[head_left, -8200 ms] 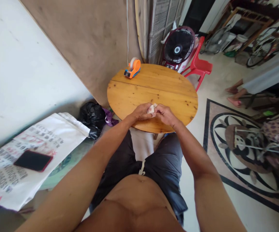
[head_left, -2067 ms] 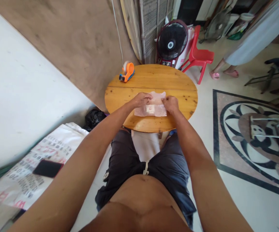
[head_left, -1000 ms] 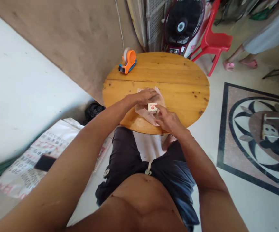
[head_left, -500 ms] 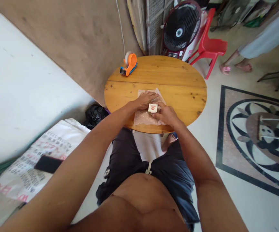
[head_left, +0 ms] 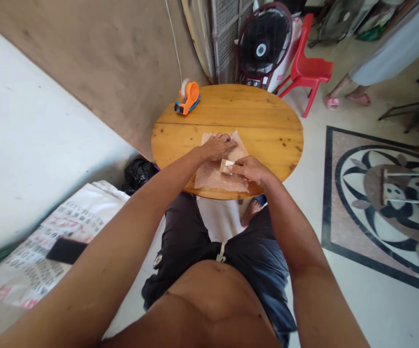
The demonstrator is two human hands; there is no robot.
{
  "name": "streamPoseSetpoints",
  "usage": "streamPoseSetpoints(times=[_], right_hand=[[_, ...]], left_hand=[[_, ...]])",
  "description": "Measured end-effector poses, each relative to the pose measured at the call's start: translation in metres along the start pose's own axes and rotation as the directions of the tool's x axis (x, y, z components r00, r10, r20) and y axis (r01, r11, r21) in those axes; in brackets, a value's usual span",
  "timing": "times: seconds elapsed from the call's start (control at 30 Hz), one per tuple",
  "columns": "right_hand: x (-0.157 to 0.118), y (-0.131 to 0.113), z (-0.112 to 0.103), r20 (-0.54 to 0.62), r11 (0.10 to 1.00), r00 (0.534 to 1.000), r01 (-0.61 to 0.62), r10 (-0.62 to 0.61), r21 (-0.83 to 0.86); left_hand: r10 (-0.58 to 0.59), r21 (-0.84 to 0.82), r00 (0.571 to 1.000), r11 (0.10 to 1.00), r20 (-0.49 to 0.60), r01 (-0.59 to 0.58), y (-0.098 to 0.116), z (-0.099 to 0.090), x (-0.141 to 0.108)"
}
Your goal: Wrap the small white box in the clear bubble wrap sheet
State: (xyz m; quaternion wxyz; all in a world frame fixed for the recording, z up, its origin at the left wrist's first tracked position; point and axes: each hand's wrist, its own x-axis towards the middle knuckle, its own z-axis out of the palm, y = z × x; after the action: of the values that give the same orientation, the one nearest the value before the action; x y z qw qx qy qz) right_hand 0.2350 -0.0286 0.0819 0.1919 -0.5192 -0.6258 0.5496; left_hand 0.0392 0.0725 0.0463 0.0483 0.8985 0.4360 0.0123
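A sheet of bubble wrap (head_left: pixel 212 180) lies on the round wooden table (head_left: pixel 267 116) near its front edge. My left hand (head_left: pixel 217 146) rests flat on the upper left of the sheet, fingers stretched out. Over the middle of the sheet is a small light box (head_left: pixel 226 166), gripped at its right side by the thumb and fingers of my right hand (head_left: pixel 249 169). The side of the box that faces up shows a pale patch; its underside is hidden.
An orange tape dispenser (head_left: pixel 189 99) stands at the table's back left. Behind are a fan (head_left: pixel 265 46) and a red chair (head_left: pixel 310 70). A person's legs (head_left: pixel 354 84) show at upper right. A phone (head_left: pixel 66 250) lies on white sacks (head_left: pixel 86 208) at left.
The small box has been turned, so its red-printed face no longer shows. My right hand's thumb now lies over the box. The whole view has shifted slightly.
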Motion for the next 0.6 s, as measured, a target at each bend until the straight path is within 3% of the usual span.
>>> streamPoseSetpoints(times=[0.2, 0.33, 0.6], right_hand=[[0.001, 0.006, 0.004, -0.154, 0.996, 0.988, -0.012, 0.025, 0.086], [0.001, 0.014, 0.004, -0.221, 0.996, 0.975, 0.055, -0.037, 0.074], [0.002, 0.021, 0.008, -0.093, 0.989, 0.986, 0.145, -0.142, 0.029]], left_hand=[[0.004, 0.000, 1.000, 1.000, -0.007, -0.004, 0.000, 0.000, 0.000], [0.014, -0.009, 0.997, 1.000, -0.071, -0.015, 0.000, 0.004, -0.008], [0.028, -0.034, 0.987, 0.999, -0.157, -0.034, -0.004, 0.017, -0.014]])
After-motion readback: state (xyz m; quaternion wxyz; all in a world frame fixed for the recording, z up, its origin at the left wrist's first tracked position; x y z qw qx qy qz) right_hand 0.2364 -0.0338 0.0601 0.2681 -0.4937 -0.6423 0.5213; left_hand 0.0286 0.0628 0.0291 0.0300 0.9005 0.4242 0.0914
